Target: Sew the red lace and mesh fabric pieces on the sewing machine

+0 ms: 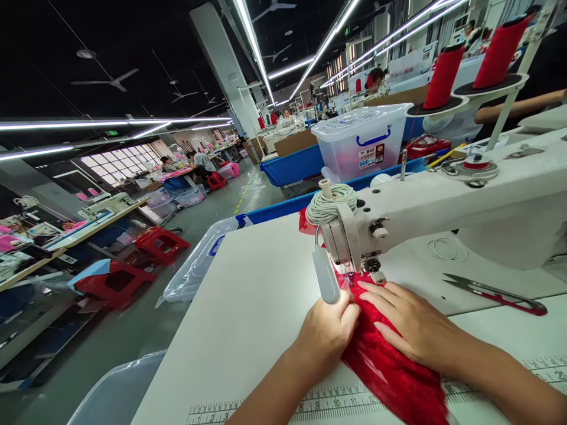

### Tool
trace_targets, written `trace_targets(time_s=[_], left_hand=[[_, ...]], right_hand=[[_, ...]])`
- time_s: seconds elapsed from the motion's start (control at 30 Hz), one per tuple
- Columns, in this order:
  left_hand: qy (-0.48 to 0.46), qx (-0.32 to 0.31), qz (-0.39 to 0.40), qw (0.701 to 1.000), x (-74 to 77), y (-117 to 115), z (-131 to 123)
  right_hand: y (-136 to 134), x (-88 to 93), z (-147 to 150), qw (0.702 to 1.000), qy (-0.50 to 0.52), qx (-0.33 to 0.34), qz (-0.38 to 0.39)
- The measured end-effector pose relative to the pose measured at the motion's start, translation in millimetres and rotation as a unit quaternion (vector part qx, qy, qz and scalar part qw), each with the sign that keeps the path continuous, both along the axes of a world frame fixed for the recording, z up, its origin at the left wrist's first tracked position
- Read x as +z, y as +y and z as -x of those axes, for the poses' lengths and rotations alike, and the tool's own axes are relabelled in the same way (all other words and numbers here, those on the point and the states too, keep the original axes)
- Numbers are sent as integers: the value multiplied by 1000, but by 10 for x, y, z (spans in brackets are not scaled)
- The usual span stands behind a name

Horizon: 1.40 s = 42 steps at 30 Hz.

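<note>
Red lace fabric (390,366) runs from the table's front edge up beneath the needle of a white sewing machine (425,195). My left hand (330,327) is closed at the fabric's left edge, just below the grey lamp (326,276) by the needle; its fingers pinch the cloth. Flat on the right side of the fabric lies my right hand (410,321), fingers stretched toward the presser foot (349,278). Both hands are close to the needle. The cloth right under the foot is partly hidden by the machine head and fingers.
Thread snips (496,294) lie right of my right hand. A ruler strip (336,404) is on the white table (248,307). Red thread cones (445,77) stand above the machine. A lidded plastic box (361,141) is behind it; red stools (115,283) stand left.
</note>
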<state>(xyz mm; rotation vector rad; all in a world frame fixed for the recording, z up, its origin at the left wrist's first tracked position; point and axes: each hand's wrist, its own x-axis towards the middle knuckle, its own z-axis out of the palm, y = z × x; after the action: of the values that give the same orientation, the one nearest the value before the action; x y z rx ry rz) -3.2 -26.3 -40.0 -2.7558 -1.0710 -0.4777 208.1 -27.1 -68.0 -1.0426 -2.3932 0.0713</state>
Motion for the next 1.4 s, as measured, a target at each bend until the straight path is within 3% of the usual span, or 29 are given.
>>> trace_targets(time_s=[0.1, 0.4, 0.77, 1.0, 1.4], left_hand=[[1, -50, 32, 998, 1, -23, 36], [3, -35, 81, 996, 121, -139, 9], [12, -10, -27, 1000, -36, -202, 12], [-26, 11, -61, 998, 20, -184, -30], [2, 22, -93, 995, -20, -74, 6]], right_hand=[[-39, 13, -26, 1000, -13, 15, -18], [-21, 47, -94, 998, -6, 27, -63], [5, 69, -84, 996, 26, 19, -88], [50, 42, -76, 994, 29, 24, -100], [174, 35, -70, 994, -5, 32, -108]])
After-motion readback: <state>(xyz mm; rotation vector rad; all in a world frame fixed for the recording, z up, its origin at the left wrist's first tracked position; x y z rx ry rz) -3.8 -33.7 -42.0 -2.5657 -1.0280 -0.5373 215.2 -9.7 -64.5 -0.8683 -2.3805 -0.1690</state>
